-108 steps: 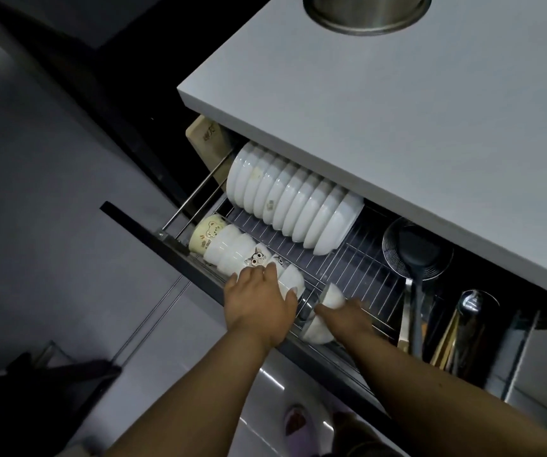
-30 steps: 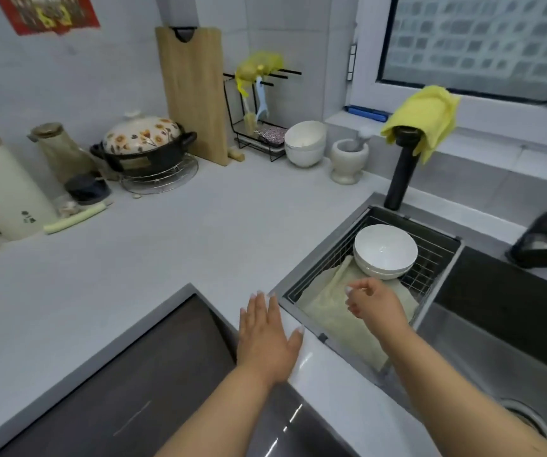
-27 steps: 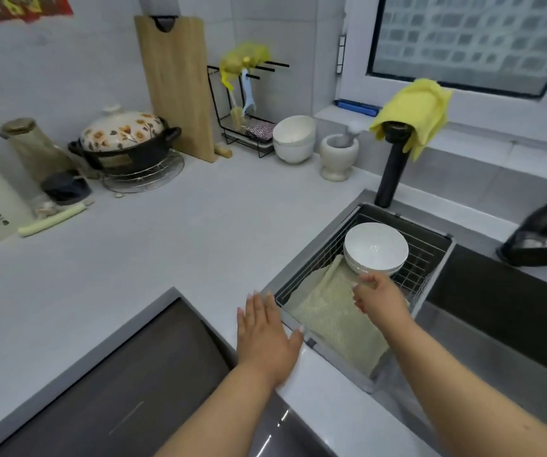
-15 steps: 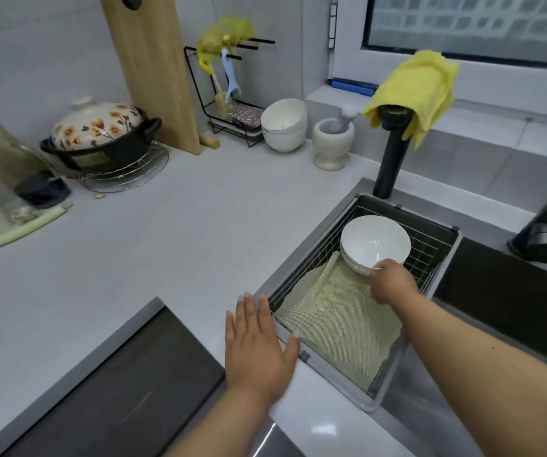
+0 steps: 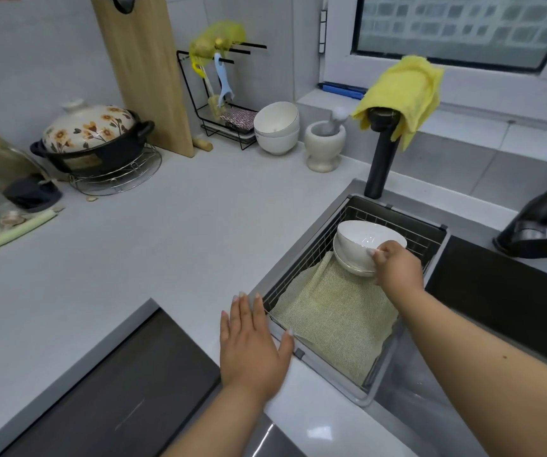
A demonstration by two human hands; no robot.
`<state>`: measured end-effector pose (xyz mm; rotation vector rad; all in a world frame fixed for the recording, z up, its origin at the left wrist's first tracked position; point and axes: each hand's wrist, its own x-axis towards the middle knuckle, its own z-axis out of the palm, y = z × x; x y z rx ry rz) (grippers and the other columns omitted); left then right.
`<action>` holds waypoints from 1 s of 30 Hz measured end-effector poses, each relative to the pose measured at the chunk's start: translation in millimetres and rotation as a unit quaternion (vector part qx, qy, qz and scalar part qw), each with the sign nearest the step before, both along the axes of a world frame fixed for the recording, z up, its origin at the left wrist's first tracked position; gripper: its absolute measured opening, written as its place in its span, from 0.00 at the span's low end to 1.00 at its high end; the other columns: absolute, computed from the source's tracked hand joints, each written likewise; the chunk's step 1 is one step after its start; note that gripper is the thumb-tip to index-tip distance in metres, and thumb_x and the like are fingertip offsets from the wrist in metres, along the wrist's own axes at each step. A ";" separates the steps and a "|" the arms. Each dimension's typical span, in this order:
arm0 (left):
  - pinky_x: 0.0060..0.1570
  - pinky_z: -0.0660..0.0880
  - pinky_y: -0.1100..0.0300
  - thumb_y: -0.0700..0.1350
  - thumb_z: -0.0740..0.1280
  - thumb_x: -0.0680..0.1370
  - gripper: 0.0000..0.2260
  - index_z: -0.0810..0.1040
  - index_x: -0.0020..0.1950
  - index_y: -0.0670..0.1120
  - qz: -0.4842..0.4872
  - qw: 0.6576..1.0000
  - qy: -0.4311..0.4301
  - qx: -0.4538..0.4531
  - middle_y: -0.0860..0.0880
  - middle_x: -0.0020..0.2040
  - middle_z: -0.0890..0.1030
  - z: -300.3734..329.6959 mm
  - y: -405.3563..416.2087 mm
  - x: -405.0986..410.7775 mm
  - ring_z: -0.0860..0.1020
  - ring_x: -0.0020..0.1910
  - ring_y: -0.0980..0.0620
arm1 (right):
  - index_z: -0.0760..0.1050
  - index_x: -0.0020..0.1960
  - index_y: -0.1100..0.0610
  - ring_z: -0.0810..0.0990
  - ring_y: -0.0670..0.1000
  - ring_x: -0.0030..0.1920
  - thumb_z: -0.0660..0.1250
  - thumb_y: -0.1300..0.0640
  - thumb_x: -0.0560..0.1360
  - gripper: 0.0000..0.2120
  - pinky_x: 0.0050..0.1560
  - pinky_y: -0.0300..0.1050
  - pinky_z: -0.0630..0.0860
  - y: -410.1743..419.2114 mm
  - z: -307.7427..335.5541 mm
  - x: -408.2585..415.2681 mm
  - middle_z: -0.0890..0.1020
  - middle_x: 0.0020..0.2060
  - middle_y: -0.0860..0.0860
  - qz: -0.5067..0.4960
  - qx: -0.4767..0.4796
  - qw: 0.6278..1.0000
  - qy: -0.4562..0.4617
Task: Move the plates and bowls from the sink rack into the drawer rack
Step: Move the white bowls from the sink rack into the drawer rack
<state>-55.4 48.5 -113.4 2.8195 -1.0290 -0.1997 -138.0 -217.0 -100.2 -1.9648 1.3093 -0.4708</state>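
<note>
Step in hand: picking the next bowl out of the sink rack. My right hand [image 5: 397, 270] pinches the near rim of the top glossy white ceramic bowl [image 5: 362, 244], thumb inside the rim, fingers curled below. That bowl is tilted and partly raised off the second white bowl [image 5: 348, 263] nested under it. Both sit at the far end of the grey wire sink rack [image 5: 358, 395], which is lined with a pale green mesh mat [image 5: 334, 321].

My left hand [image 5: 252, 341] lies flat, fingers straight and spread, on the light grey desk [image 5: 166, 245] just beside the rack's near-left corner; it holds nothing.

The drawer rack is not in view. I judge the task well along but not finished: two bowls remain here.

Next move, as I judge it: lift the pinched bowl clear of the lower one without dragging it, then carry it down to the drawer. A rim pinch on glazed ware may slip; support from the left hand would help.
</note>
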 end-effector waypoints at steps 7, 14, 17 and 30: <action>0.74 0.33 0.52 0.65 0.46 0.78 0.37 0.39 0.78 0.45 0.003 0.999 0.036 -0.020 0.46 0.79 0.40 4.9 3.4 2.1 0.35 0.76 0.51 | 0.72 0.46 0.53 0.82 0.56 0.44 0.64 0.49 0.77 0.07 0.44 0.51 0.79 40.3 44.4 -24.7 0.81 0.42 0.53 0.023 -0.014 0.991 -0.130; 0.64 0.66 0.62 0.53 0.63 0.79 0.15 0.69 0.65 0.53 0.091 0.887 0.341 -0.299 0.56 0.66 0.72 33.6 21.9 17.7 0.69 0.68 0.52 | 0.74 0.43 0.49 0.83 0.52 0.44 0.68 0.51 0.75 0.04 0.49 0.52 0.80 119.1 87.4 -39.4 0.83 0.34 0.49 0.094 0.032 0.978 -0.185; 0.48 0.71 0.64 0.51 0.62 0.80 0.03 0.74 0.52 0.54 0.199 0.767 0.442 -0.421 0.53 0.53 0.78 63.3 43.1 17.6 0.76 0.50 0.59 | 0.76 0.42 0.51 0.84 0.51 0.41 0.72 0.50 0.71 0.07 0.48 0.54 0.80 153.0 98.3 -35.7 0.83 0.34 0.52 0.138 0.047 0.972 -0.185; 0.50 0.79 0.41 0.46 0.63 0.78 0.12 0.74 0.60 0.45 0.326 0.496 0.545 -0.592 0.40 0.59 0.79 112.8 234.8 9.9 0.78 0.57 0.39 | 0.76 0.43 0.49 0.81 0.49 0.36 0.70 0.52 0.73 0.04 0.36 0.34 0.74 347.4 107.2 8.1 0.80 0.33 0.54 0.351 0.102 0.913 -0.181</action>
